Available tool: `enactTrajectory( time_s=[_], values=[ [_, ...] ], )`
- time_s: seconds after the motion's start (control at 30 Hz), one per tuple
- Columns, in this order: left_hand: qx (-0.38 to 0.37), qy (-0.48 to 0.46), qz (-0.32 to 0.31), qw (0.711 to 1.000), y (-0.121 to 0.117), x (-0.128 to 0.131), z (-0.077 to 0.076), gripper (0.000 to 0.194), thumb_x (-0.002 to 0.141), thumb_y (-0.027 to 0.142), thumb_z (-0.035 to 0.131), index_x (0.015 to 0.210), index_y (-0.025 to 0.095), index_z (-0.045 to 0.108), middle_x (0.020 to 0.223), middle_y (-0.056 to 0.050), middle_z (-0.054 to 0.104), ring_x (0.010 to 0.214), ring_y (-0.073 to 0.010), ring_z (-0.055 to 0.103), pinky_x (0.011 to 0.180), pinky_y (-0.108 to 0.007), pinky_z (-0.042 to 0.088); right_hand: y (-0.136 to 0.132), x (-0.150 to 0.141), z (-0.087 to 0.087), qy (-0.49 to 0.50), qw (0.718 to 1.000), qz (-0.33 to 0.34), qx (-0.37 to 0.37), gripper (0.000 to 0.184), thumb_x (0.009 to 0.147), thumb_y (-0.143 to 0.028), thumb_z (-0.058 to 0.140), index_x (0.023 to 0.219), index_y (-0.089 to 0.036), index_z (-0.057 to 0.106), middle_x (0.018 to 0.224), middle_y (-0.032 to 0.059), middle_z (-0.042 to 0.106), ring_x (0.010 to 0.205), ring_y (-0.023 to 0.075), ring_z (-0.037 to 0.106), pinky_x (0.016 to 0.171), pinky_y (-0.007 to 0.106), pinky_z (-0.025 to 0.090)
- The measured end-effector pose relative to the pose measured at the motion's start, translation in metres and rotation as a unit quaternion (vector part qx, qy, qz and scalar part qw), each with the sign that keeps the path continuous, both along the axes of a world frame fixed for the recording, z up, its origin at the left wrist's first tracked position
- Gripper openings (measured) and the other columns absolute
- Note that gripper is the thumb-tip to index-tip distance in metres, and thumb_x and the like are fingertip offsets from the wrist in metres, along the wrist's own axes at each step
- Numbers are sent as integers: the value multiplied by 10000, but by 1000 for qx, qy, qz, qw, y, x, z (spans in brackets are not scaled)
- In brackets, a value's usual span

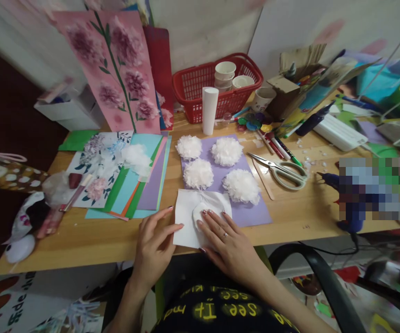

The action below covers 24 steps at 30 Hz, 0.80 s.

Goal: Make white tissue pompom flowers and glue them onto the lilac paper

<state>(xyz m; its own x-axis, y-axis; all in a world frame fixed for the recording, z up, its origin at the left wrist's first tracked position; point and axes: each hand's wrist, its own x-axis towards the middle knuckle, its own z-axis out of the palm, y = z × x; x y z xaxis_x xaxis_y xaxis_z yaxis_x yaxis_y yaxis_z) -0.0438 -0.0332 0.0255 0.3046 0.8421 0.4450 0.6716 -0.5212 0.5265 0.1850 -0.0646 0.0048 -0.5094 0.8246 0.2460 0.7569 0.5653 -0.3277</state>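
A white tissue sheet [186, 208] lies at the table's front edge, partly over a purple paper [255, 217]. My right hand [222, 236] rests flat on it, fingers stretched over a small rounded white piece [197, 212] that they partly cover. At the sheet's left edge, my left hand [158, 236] has its fingers apart, the index fingertip by the edge; whether it touches is unclear. Beyond the sheet sit several fluffy white paper flowers, among them a front right one [242, 186] and a front left one [198, 174].
Scissors [283, 170] and a wooden stick [264, 180] lie right of the flowers, with a blue glue gun [354, 199] farther right. Behind stand a white roll [209, 111] and a red basket [193, 88] with cups. Coloured papers [151, 194] lie left, below a pink flower picture [116, 74].
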Motion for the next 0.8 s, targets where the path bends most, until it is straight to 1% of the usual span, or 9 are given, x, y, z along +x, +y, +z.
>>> enactTrajectory(
  time_s=[0.07, 0.13, 0.27, 0.37, 0.43, 0.53, 0.67, 0.73, 0.8],
  values=[
    [-25, -36, 5, 999, -3, 4, 3, 242, 871, 70, 579, 937, 250, 727, 1204, -60, 640, 893, -154, 626, 811, -323, 561, 0, 0, 1, 3, 1000, 3, 0, 485, 944, -234, 543, 1413, -113, 510, 1512, 155, 465, 1408, 308, 438, 1107, 566, 442],
    [-46, -59, -14, 997, -3, 12, 6, 202, 892, 100, 578, 929, 237, 721, 1170, -65, 647, 805, -126, 623, 774, -289, 577, 0, 0, 2, 4, 1000, 5, -4, 490, 943, -237, 543, 1413, -107, 509, 1510, 158, 465, 1408, 310, 438, 1107, 564, 443],
    [-70, -62, -51, 994, 6, 27, 7, 186, 938, 136, 543, 957, 219, 708, 1154, -76, 675, 885, -144, 675, 842, -302, 590, 1, 1, 3, 9, 1000, 6, -8, 494, 939, -221, 538, 1418, -106, 499, 1513, 158, 462, 1404, 306, 445, 1114, 556, 441],
    [-90, -51, -89, 991, 15, 36, 5, 185, 959, 138, 520, 967, 203, 694, 1043, -67, 714, 964, -169, 687, 867, -313, 581, 2, 2, 4, 30, 999, 11, -16, 499, 930, -202, 545, 1414, -89, 490, 1501, 168, 481, 1406, 300, 444, 1125, 551, 433],
    [-100, -37, -102, 989, 20, 42, 4, 162, 964, 145, 526, 966, 191, 682, 956, -57, 724, 939, -172, 687, 843, -308, 573, 4, 4, 5, 56, 998, 19, -27, 482, 925, -183, 546, 1390, -65, 498, 1474, 182, 516, 1403, 298, 449, 1129, 548, 430],
    [-100, -24, -90, 991, 23, 49, 0, 142, 967, 153, 534, 973, 185, 673, 913, -45, 717, 886, -163, 682, 802, -289, 556, 6, 7, 6, 108, 993, 28, -45, 428, 916, -153, 542, 1335, -71, 535, 1428, 184, 567, 1400, 287, 453, 1139, 525, 427],
    [-105, -18, -61, 993, 23, 56, -4, 135, 961, 141, 545, 984, 185, 671, 909, -33, 702, 872, -155, 672, 796, -271, 542, 6, 12, 7, 161, 985, 32, -50, 350, 911, -133, 525, 1255, -112, 590, 1401, 195, 567, 1395, 288, 447, 1105, 495, 471],
    [-106, -18, -43, 993, 22, 57, -5, 124, 951, 142, 564, 992, 183, 674, 915, -32, 691, 859, -150, 666, 784, -259, 540, 4, 13, 6, 166, 985, 24, -49, 362, 915, -147, 522, 1268, -92, 581, 1371, 222, 565, 1355, 313, 482, 1063, 498, 508],
    [-99, -20, -20, 995, 20, 58, -5, 121, 939, 148, 588, 1018, 177, 676, 940, -39, 677, 857, -146, 660, 768, -246, 539, 1, 13, 5, 160, 986, 11, -47, 437, 920, -175, 531, 1342, -65, 528, 1337, 242, 568, 1291, 333, 530, 1012, 507, 543]
  ],
)
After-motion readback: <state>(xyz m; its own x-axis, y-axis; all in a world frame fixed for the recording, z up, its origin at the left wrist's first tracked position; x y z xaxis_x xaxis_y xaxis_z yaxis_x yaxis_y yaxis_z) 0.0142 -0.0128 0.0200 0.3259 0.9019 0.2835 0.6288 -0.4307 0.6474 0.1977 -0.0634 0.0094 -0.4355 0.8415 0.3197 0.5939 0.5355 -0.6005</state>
